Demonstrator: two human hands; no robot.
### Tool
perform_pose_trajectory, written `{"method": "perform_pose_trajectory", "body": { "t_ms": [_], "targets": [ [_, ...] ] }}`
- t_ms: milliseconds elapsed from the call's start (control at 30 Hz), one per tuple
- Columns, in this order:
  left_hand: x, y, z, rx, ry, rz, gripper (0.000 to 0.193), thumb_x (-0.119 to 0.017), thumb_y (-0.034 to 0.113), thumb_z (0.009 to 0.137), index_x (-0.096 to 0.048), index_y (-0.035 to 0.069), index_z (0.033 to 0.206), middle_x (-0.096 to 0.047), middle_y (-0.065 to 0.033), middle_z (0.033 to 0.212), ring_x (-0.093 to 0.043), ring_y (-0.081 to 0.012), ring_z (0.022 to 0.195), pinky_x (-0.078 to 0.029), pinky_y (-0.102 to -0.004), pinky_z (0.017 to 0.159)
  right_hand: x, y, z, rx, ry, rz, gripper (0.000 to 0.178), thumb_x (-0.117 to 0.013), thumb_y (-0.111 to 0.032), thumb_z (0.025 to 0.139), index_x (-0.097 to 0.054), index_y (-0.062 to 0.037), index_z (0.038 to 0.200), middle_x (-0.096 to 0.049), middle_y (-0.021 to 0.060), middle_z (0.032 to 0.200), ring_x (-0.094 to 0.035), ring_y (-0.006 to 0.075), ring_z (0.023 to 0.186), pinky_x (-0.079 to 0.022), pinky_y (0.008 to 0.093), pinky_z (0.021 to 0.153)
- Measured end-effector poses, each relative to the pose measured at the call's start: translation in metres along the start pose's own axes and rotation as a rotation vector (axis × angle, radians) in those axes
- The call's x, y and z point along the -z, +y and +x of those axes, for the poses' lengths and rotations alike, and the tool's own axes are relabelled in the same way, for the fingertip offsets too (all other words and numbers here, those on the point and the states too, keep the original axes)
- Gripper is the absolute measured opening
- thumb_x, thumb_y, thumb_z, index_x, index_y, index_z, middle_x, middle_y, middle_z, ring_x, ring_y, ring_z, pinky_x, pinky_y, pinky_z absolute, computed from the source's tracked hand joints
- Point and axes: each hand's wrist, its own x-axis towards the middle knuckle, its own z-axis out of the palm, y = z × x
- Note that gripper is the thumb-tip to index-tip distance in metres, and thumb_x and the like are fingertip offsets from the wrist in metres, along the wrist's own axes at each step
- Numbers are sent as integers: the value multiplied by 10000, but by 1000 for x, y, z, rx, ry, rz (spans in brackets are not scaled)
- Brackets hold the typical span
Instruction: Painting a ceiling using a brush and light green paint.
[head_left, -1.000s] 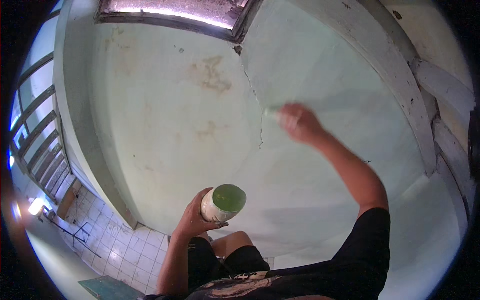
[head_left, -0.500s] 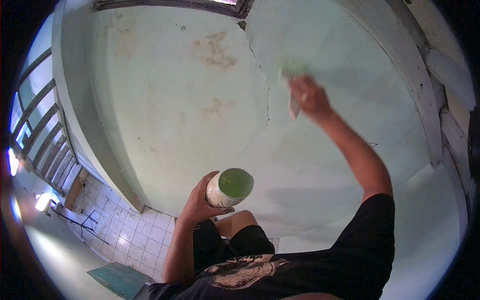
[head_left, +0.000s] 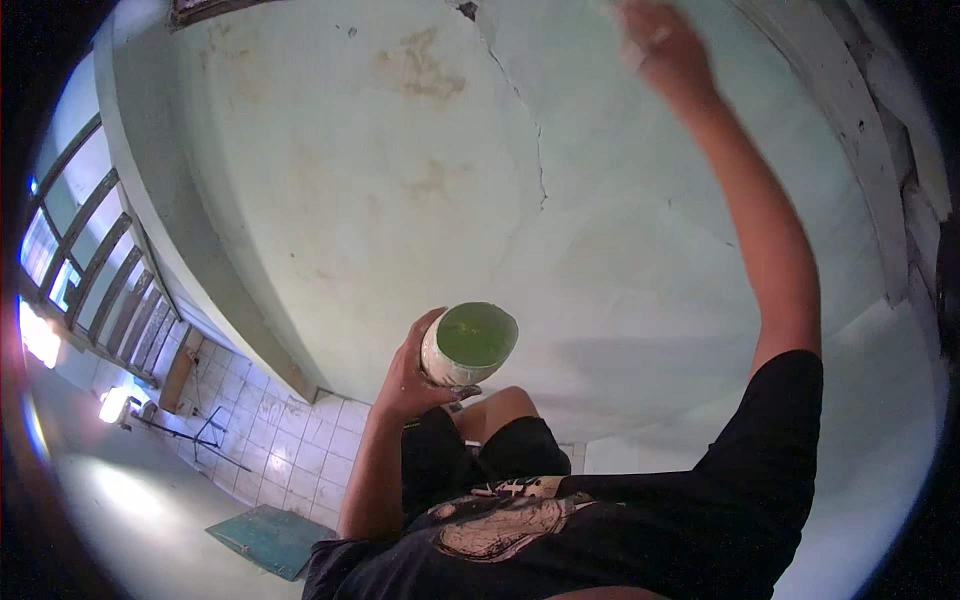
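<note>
My left hand (head_left: 402, 378) is wrapped round a whitish, paint-smeared tub (head_left: 437, 362), tilted so its mouth shows. Pale green paint (head_left: 474, 338) coats the inside. High up at the top edge, my right hand (head_left: 662, 55) is closed and slightly blurred, with the arm stretched out over the wall. The paintbrush in it is nearly all hidden or beyond the picture's edge; I cannot tell whether its bristles touch the wall. The pale green wall (head_left: 350, 220) in front has brown stains (head_left: 425, 70) and a long crack (head_left: 538, 140).
A wall ledge (head_left: 215, 280) runs down the left side. Beyond it are a slatted wooden frame (head_left: 95, 260), a bright lamp (head_left: 118, 405), a dark thin-legged stand (head_left: 210, 435) and a tiled floor (head_left: 300, 455). A green board (head_left: 265, 540) lies at lower left. Pale beams (head_left: 860, 130) edge the right.
My right hand has moved up and to the right with the paintbrush, which has mostly left the picture. The view has shifted; my left hand still holds the tub, now slightly higher in the picture.
</note>
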Motion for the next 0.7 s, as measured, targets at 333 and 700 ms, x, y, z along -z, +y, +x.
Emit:
{"method": "perform_pose_trajectory", "body": {
  "t_ms": [333, 700],
  "targets": [
    [4, -115, -46, 68, 36, -101, 1071, -886, 436, 499, -367, -8, 1324, -515, -146, 1244, -496, -254, 1175, -375, -377, 1003, 0, -306, -239, -760, -163, 934, 273, -670, -18, 767, -592, -22, 1028, -612, 99, 854, -617, 257, 803, -522, 341, 722],
    [-24, -187, -65, 219, -54, 143, 938, -845, 233, 547, -346, 20, 1312, -525, -150, 1219, -494, -253, 1176, -383, -371, 992, 67, -437, -336, -2530, 506, 1699, 283, -544, -135, 904, -480, -9, 1149, -539, 120, 1162, -539, 244, 1101, -463, 393, 954]
  ]
}}
